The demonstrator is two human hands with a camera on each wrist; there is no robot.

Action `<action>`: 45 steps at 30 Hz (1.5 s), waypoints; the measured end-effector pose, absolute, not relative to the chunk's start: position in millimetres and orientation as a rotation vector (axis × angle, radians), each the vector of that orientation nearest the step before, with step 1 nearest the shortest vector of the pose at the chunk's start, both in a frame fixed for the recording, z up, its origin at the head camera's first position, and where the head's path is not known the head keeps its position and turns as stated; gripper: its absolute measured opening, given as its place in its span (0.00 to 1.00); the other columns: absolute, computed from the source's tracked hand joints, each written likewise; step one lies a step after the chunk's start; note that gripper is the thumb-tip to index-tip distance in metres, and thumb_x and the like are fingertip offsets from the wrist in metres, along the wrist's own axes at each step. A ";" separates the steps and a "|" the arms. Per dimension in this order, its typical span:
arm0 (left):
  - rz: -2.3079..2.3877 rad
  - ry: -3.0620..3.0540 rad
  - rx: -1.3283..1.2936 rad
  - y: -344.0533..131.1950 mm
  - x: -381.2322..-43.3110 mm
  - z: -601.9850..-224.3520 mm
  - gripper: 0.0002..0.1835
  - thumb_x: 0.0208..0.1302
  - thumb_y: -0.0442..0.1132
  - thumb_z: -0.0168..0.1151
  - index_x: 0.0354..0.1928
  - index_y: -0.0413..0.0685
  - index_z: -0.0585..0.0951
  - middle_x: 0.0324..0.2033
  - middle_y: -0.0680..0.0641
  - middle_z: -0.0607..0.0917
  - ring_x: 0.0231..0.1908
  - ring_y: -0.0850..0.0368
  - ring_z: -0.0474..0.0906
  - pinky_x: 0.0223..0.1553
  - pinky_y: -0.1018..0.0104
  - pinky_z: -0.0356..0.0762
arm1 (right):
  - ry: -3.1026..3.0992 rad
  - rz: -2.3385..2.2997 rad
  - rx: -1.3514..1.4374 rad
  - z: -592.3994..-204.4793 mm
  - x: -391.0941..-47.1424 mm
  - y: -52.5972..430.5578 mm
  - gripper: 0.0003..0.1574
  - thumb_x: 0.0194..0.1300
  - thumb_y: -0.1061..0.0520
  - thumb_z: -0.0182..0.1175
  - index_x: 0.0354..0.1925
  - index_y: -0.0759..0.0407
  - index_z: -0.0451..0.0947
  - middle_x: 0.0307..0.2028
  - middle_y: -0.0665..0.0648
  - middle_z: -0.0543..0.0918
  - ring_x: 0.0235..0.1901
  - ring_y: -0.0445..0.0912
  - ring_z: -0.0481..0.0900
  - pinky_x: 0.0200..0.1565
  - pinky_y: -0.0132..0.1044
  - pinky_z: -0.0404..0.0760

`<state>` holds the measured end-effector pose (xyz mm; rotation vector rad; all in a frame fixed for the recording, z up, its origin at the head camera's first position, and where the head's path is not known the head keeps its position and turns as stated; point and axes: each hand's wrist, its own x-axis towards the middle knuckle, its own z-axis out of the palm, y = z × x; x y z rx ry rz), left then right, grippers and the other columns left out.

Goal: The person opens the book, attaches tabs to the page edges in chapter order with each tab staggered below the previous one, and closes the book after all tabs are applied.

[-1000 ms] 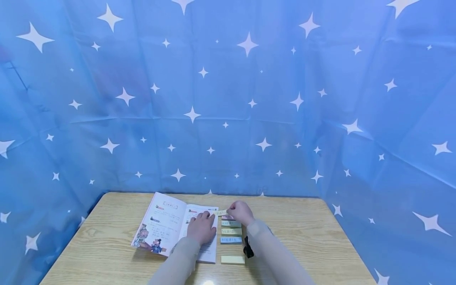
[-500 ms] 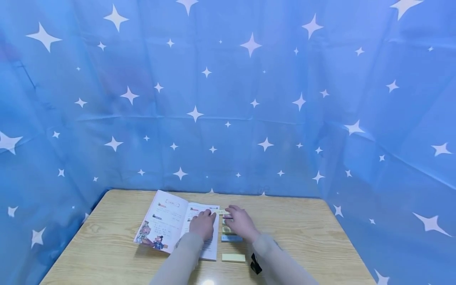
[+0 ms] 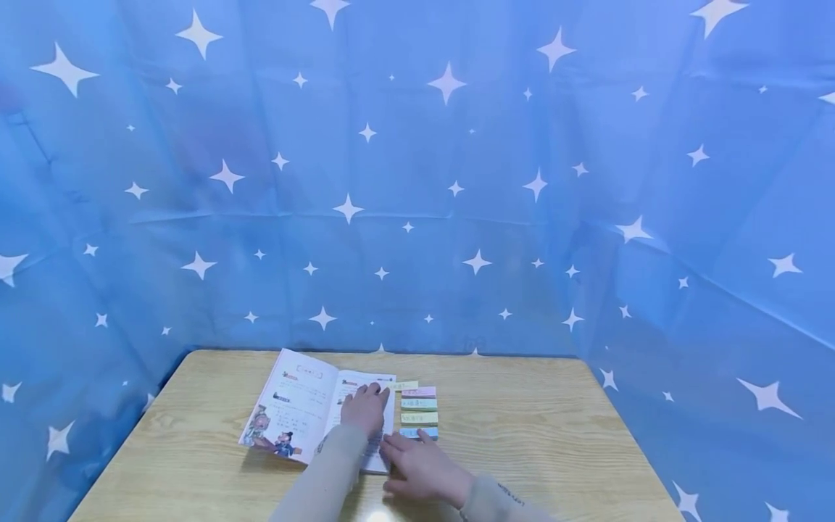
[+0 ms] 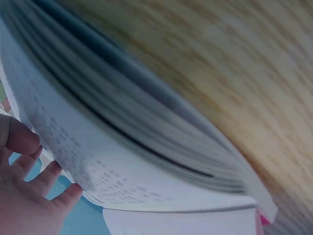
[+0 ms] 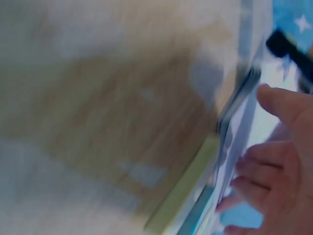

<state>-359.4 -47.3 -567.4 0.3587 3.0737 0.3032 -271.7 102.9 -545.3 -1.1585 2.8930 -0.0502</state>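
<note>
An open book (image 3: 303, 406) with printed text and cartoon figures lies on the table. My left hand (image 3: 364, 412) rests on its right page, fingers spread; in the left wrist view this hand (image 4: 34, 191) touches the page. A yellow sticky note (image 3: 406, 386) with writing juts past the book's upper right edge. Beside the book, pink (image 3: 420, 392), green (image 3: 419, 404), yellow (image 3: 420, 418) and blue (image 3: 409, 433) sticky note pads form a column. My right hand (image 3: 420, 465), fingers extended, is just below the blue pad, by the book's lower right corner. The lowest yellow pad is hidden beneath it in the head view.
The wooden table (image 3: 535, 435) extends to both sides of the book and pads. Behind it hangs a blue curtain (image 3: 417, 290) with white stars. In the right wrist view, a yellow pad (image 5: 183, 188) and a blue pad (image 5: 198, 210) lie near the book edge.
My right hand has left the note at the book's upper edge and moved down past the pads to the lowest one. The left hand stays on the page.
</note>
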 end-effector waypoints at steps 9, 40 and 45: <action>0.327 3.063 0.393 -47.4 -351.7 -566.9 0.25 0.67 0.35 0.55 0.66 0.52 0.73 0.65 0.44 0.71 0.65 0.40 0.65 0.62 0.40 0.65 | 2.814 0.032 -1.169 -556.2 -249.4 95.1 0.46 0.64 0.28 0.52 0.66 0.58 0.70 0.66 0.55 0.70 0.66 0.43 0.65 0.62 0.59 0.66; 0.205 3.036 0.274 -35.8 -367.4 -555.7 0.19 0.71 0.37 0.50 0.62 0.47 0.77 0.62 0.44 0.74 0.60 0.43 0.71 0.51 0.44 0.77 | 2.867 0.301 -1.008 -553.4 -240.4 73.4 0.47 0.66 0.26 0.46 0.67 0.57 0.68 0.67 0.54 0.69 0.67 0.44 0.64 0.63 0.48 0.69; 0.177 3.014 0.298 -38.0 -359.9 -551.2 0.19 0.71 0.38 0.50 0.60 0.47 0.78 0.61 0.43 0.76 0.61 0.41 0.71 0.59 0.36 0.66 | 2.904 0.368 -0.990 -554.9 -237.7 71.8 0.46 0.66 0.27 0.48 0.67 0.57 0.68 0.67 0.54 0.68 0.67 0.45 0.65 0.65 0.50 0.67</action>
